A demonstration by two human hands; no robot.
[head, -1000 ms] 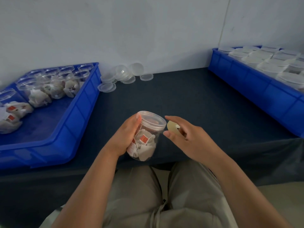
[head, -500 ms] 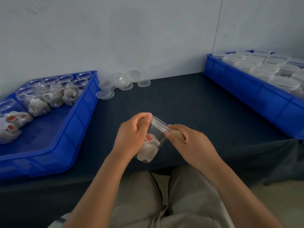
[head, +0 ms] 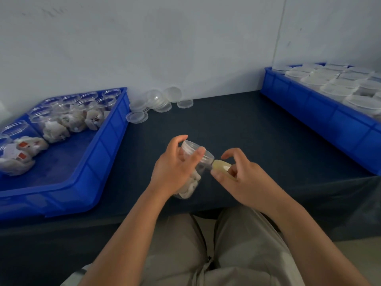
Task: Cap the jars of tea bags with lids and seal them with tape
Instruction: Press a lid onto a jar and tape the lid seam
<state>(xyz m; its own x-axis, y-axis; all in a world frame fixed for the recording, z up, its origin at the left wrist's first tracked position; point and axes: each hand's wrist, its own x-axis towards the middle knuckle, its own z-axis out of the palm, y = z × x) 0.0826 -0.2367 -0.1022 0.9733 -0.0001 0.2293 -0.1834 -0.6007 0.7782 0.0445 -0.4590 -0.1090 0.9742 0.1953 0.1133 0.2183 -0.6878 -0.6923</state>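
My left hand [head: 175, 168] grips a clear capped jar of tea bags [head: 193, 176], tilted with its lid [head: 194, 149] pointing up and away, just above the table's front edge. The thumb lies over the lid's rim. My right hand [head: 237, 176] holds a yellowish roll of tape [head: 221, 165] against the jar's neck, right of the lid. Its index finger is raised and curled above the roll. The tape's free end is too small to tell.
A blue tray [head: 99, 153] at the left holds several open jars of tea bags [head: 61, 122]. Loose clear lids [head: 158, 104] lie by the wall. A blue tray [head: 321, 112] at the right holds several capped jars [head: 334, 83]. Dark table cloth [head: 247, 129] lies between.
The jar has gone from upright to tilted in my left hand, whose thumb now lies over the lid. My right hand has brought the tape roll up against the jar's neck.
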